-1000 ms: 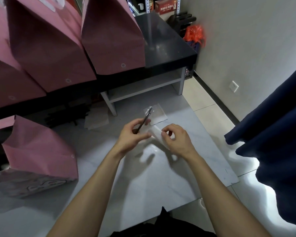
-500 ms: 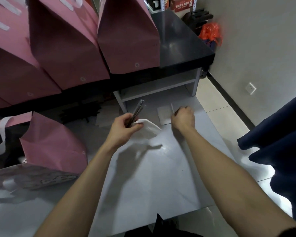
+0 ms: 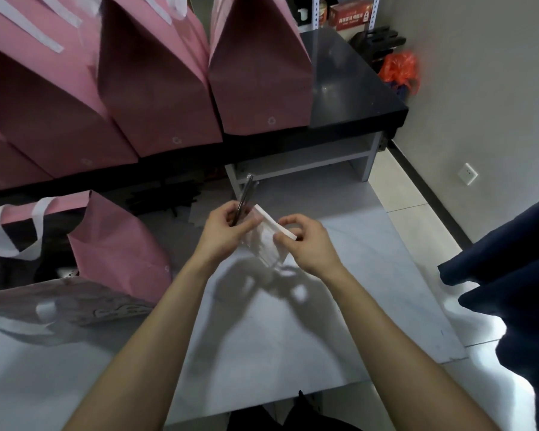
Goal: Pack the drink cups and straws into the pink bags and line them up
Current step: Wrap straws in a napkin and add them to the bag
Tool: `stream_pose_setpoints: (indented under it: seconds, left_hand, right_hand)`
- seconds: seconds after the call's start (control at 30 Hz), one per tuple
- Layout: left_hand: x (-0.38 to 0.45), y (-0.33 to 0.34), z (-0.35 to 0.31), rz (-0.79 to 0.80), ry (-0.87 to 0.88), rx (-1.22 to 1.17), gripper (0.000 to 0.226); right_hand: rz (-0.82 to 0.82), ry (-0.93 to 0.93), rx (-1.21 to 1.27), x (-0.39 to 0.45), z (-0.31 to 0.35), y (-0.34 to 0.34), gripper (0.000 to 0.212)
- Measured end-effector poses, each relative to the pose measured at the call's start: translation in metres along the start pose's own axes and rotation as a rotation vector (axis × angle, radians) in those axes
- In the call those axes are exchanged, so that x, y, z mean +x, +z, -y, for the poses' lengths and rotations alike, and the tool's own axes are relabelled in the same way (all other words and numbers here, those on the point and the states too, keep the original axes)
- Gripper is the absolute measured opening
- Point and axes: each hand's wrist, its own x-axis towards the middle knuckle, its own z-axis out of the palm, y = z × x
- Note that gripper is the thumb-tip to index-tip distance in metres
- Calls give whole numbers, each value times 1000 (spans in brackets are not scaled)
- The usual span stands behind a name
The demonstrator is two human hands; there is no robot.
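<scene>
My left hand [image 3: 227,233] grips a wrapped dark straw [image 3: 246,195] that sticks up and away from me. It also pinches the left side of a small clear plastic sleeve [image 3: 266,244]. My right hand [image 3: 305,244] pinches the sleeve's white top strip at its right end. Both hands hover above the pale table [image 3: 262,353]. An open pink bag [image 3: 112,247] with white handles stands on the table to the left. Three closed pink bags [image 3: 255,73] stand in a row on the black counter [image 3: 349,85] behind. No cup is visible.
A flat pale bag [image 3: 59,303] lies in front of the open pink bag. Dark straws [image 3: 168,200] lie in a pile under the counter edge. A dark blue cloth [image 3: 517,275] hangs at the right. An orange bag [image 3: 400,68] sits by the wall.
My right hand reached forward to the table's far edge, then came back with a white strip and now holds the sleeve together with my left hand. The view tilted upward.
</scene>
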Motion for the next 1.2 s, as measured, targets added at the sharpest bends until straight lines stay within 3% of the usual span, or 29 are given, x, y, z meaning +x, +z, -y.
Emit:
stream_pose_setpoints:
  seconds: [0.07, 0.2, 0.3, 0.5, 0.8, 1.03, 1.2]
  left_hand:
    - [-2, -1, -1, -104, -75, -44, 21]
    - [-7, -3, -8, -181, -221, -435, 30]
    - [-11, 2, -14, -173, -233, -599, 30]
    - [-9, 7, -20, -239, -230, -757, 26]
    - [-38, -42, -44, -172, -45, -408, 28]
    - [-108, -184, -89, -230, 266, -43, 21]
    - [-144, -295, -79, -379, 219, 282, 19]
  right_hand:
    - [-119, 24, -70, 2, 1, 2, 10]
    - [-315, -7, -62, 1, 8, 8, 13]
    - [-230, -126, -143, -2, 23, 23, 19]
    - [-26, -274, -202, -10, 39, 48, 11]
    - [-127, -298, -250, -1, 73, 35, 12]
    - [-49, -451, -78, 3, 151, 69, 17]
    - [70, -547, 10, -3, 206, 134, 16]
